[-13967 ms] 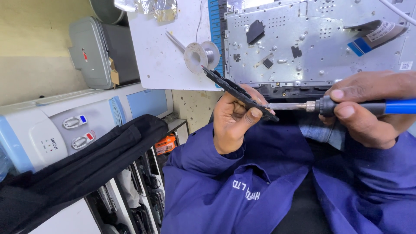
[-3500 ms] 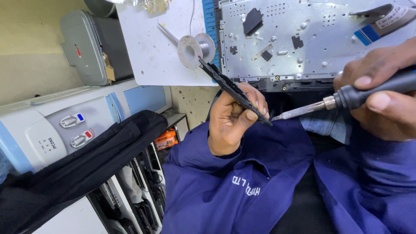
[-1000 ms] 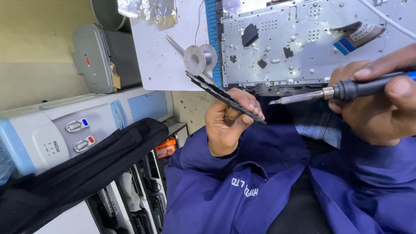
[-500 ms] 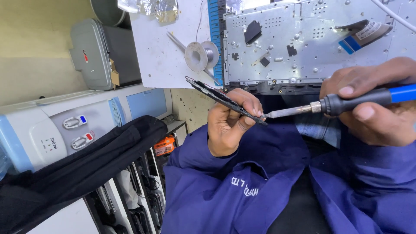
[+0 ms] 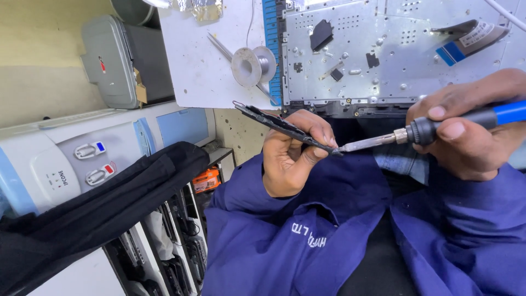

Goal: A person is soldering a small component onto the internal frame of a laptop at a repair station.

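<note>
Head view: the left hand (image 5: 290,153) pinches a narrow black strip (image 5: 282,126) between thumb and fingertips, holding it in the air just off the near edge of the counter (image 5: 203,71), above the lap of the blue work jacket (image 5: 307,241). The strip slants from upper left down to lower right, with its lower end at the fingers. The right hand (image 5: 471,137) is closed in a pen-style grip around the soldering iron (image 5: 438,129), whose blue handle runs off to the right; its metal tip touches, or very nearly touches, the lower end of the strip right beside the left fingertips. Risk: the heated tip works very close to the left index finger and thumb, so a slip of either hand could burn skin. Risk: the strip has no support other than the pinch, so pressure from the iron could twist it or push it out of the grip. Risk: molten solder could drop onto the jacket below. On the counter, well apart from the hands, lie a spool of solder wire (image 5: 253,64) near the near edge and a metal chassis plate (image 5: 383,49) with a flat ribbon cable (image 5: 466,41) toward its right side. A water dispenser (image 5: 71,164) stands to the left, with a black cloth (image 5: 93,219) draped beside it.
</note>
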